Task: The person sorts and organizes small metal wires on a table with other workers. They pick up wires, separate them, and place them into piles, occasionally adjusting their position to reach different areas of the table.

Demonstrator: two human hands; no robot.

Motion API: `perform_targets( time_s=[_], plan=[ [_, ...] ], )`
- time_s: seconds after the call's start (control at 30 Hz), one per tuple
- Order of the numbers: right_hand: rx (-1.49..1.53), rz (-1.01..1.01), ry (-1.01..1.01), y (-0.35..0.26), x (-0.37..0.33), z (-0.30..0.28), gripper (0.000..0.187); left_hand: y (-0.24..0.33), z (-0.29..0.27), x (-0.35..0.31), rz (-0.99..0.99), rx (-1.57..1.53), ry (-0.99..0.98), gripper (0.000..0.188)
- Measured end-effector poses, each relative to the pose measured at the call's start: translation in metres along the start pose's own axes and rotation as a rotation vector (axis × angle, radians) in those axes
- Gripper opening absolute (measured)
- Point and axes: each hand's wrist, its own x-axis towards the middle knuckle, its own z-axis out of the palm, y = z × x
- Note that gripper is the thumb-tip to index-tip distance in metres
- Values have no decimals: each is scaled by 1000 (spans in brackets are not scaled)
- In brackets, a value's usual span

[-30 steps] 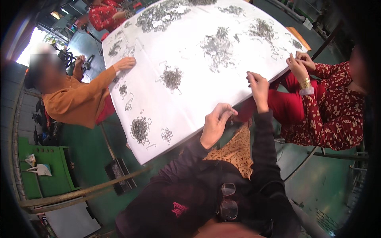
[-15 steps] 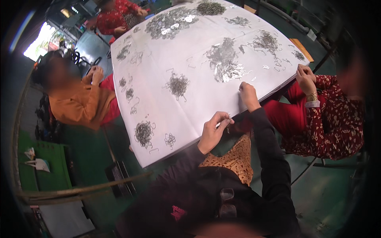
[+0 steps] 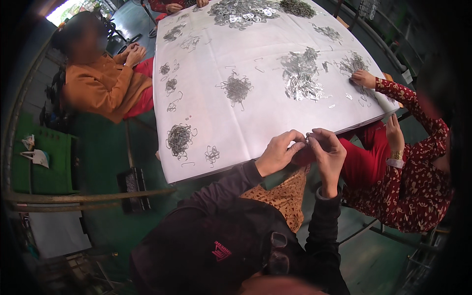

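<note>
My left hand (image 3: 280, 153) and my right hand (image 3: 328, 156) meet at the near edge of the white-covered table (image 3: 268, 123). Thumbs and fingertips of both are pinched round a small metal piece (image 3: 308, 138); its shape is mostly hidden by the fingers. Beyond my hands lies a heap of slim, shiny metal clips (image 3: 301, 81). A pile of wire hooks (image 3: 237, 88) sits left of it. Nearer the left corner are a larger pile of bent hooks (image 3: 180, 139) and a small cluster of hooks (image 3: 212, 155).
At right, a co-worker in a patterned red sleeve (image 3: 404, 93) reaches to a hook pile (image 3: 353, 63). Someone in an orange top (image 3: 101, 86) sits at left; another person's hands (image 3: 174, 8) show at the far edge. Flat metal buckles (image 3: 241, 14) and a dark heap (image 3: 297, 7) lie far off.
My right hand has drawn back from beside the clip heap to meet my left hand. The right co-worker's hand has moved from the edge onto a hook pile. The view has shifted.
</note>
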Motion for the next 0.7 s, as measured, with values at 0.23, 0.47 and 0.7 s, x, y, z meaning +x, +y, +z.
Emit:
perform_targets(
  time_s=[0.23, 0.47, 0.7],
  plan=[
    [158, 209, -28, 11, 4, 4, 16, -11, -8, -7, -119, 20, -66, 15],
    [109, 185, 55, 12, -1, 1, 11, -46, -30, 21, -1, 6, 2, 43],
    [126, 154, 80, 7, -7, -7, 10, -168, -121, 188, 7, 1087, 212, 18]
  ],
)
